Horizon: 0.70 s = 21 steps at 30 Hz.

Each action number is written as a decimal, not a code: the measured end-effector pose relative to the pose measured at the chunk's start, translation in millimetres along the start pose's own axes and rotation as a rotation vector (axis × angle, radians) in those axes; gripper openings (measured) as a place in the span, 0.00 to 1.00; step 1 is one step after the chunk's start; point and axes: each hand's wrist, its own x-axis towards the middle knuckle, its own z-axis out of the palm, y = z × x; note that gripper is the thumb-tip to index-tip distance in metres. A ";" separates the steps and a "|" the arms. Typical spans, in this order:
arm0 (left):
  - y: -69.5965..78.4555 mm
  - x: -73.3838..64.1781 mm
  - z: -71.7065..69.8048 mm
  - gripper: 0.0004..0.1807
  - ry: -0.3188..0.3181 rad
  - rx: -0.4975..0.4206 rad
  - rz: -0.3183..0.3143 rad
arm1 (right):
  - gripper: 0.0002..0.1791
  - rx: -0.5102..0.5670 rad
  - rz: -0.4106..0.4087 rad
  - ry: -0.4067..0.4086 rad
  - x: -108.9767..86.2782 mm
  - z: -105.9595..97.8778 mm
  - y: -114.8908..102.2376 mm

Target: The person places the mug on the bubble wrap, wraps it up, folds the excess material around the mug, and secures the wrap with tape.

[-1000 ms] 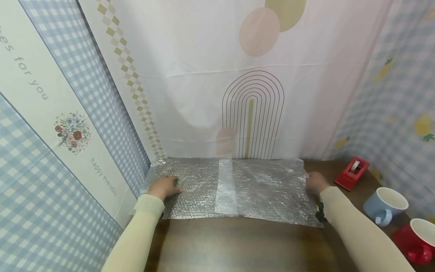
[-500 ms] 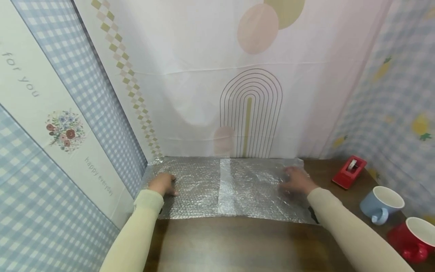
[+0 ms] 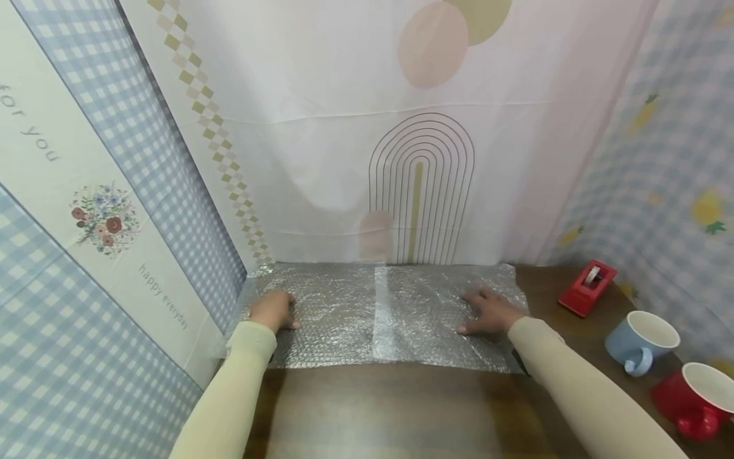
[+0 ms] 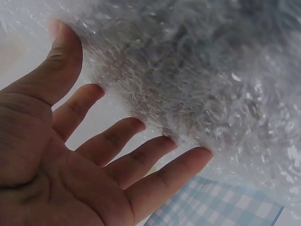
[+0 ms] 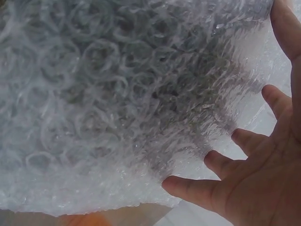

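Observation:
A wide sheet of clear bubble wrap (image 3: 332, 319) lies flat across the back of the brown table, with a paler strip (image 3: 381, 312) running down its middle. My left hand (image 3: 274, 310) rests on its left part, fingers spread; in the left wrist view the fingertips of the left hand (image 4: 108, 155) touch the plastic. On the right part lies my right hand (image 3: 492, 311), thumb and fingers apart. In the right wrist view the right hand (image 5: 254, 174) has its fingertips against the bubbles (image 5: 101, 87). Neither hand grips anything.
Right of the sheet stand a red tape dispenser (image 3: 588, 288), a light blue mug (image 3: 631, 344) and a red mug (image 3: 676, 395). Brown tabletop (image 3: 390, 408) lies in front of the sheet. A printed cloth (image 3: 321, 172) hangs behind, with checked cloth on both sides.
My right hand has left the sheet's right edge and moved left onto the bubble wrap, fingers spreading. My left hand stays in place on the sheet. The head view has shifted slightly.

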 end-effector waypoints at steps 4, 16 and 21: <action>1.3 -2.5 -1.4 0.48 0.003 0.000 -0.004 | 0.62 -0.004 0.008 0.010 2.6 1.0 11.8; -0.2 -6.8 -3.9 0.49 0.004 -0.021 0.002 | 0.65 0.010 -0.020 0.036 15.2 0.5 42.5; -6.1 0.4 1.9 0.50 -0.001 -0.035 0.031 | 0.63 0.008 -0.014 0.062 11.9 -5.2 47.3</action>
